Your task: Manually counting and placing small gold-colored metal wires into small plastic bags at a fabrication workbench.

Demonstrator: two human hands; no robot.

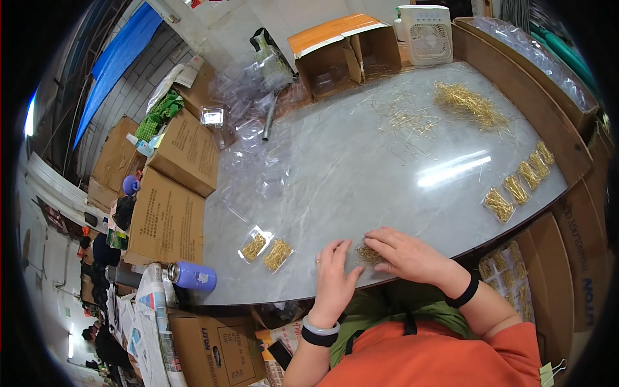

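Near the table's front edge, a small bundle of thin gold wire pieces (368,254) lies between my hands. My right hand (412,259) curves over it, fingers on its far side and thumb on its near side, covering part of it. My left hand (334,277) rests just left of the bundle, holding nothing, with its fingers stretched forward and thumb apart. Farther left are two clear plastic trays filled with gold pieces, a left tray (254,246) and a right tray (278,255).
Loose gold wire pieces (471,106) are heaped at the far right. Several filled packs (498,205) line the right edge. Clear plastic shells (258,151) cover the far left, beside cartons (169,216). A purple bottle (195,277) stands at the left corner; a white fan (431,35) stands behind.
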